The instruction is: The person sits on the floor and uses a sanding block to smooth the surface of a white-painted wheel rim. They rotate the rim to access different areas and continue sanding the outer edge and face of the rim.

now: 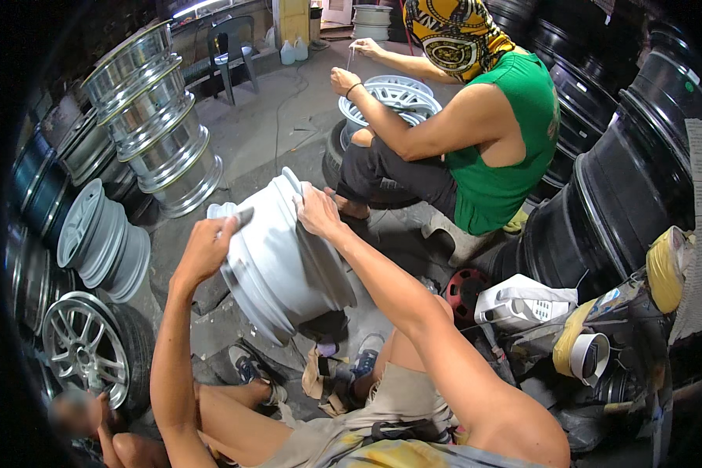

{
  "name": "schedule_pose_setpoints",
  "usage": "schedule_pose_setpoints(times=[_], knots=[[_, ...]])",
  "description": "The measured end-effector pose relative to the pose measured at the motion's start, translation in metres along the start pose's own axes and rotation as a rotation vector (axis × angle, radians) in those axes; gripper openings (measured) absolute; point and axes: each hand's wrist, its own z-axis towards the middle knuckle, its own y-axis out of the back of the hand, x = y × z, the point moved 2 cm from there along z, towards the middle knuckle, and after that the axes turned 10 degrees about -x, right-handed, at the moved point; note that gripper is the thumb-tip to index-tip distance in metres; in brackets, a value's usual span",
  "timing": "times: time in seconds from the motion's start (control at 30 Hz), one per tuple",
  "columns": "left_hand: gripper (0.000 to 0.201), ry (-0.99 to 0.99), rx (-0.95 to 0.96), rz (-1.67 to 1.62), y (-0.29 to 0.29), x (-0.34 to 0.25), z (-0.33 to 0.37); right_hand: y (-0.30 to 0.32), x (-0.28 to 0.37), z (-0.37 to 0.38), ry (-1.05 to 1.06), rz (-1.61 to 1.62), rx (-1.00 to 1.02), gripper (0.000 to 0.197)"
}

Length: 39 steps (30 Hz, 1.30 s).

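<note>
A pale grey car wheel rim point(285, 257) is tilted on its side between my knees, its lower part slightly smeared by motion. My left hand point(209, 248) is closed at its left edge, the fingers partly hidden. By that thumb a small dark grey patch is blurred; I cannot tell whether it is a separate piece. My right hand point(317, 210) grips the upper lip of the rim, fingers hooked over the edge. Under the rim lies dark cloth or matting, and a torn brown piece point(313, 373) is near my shoes.
Ahead right, a person in a green sleeveless top point(495, 148) sits by pale wheels point(394, 97), handling something thin. Polished rims point(164, 129) are stacked at left; another person point(105, 429) sits below a tyred wheel point(90, 347). Black rims point(593, 210), a white device point(526, 304) and tape rolls point(589, 355) are right.
</note>
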Motion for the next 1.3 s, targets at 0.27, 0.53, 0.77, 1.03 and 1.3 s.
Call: schedule_pose_setpoints(times=[0.27,0.53,0.77,1.03,1.3], knots=[[0.051,0.283,-0.104,-0.54,-0.055,0.075,-0.036,0.024,0.012,0.007,0.159,-0.14,-0.026,0.039],[0.048,0.418,0.012,-0.709,-0.062,0.053,-0.035,0.057,0.082,-0.049,0.492,0.162,0.105,0.051],[0.049,0.5,0.05,-0.777,-0.053,0.021,-0.03,0.045,0.086,-0.062,0.29,0.424,0.091,0.011],[0.029,0.49,0.003,-0.783,-0.036,0.018,-0.031,0.039,0.066,-0.065,-0.104,0.717,0.243,0.014],[0.025,0.413,0.017,-0.855,-0.032,0.019,-0.034,0.035,0.068,-0.067,-0.176,0.843,0.41,0.011]])
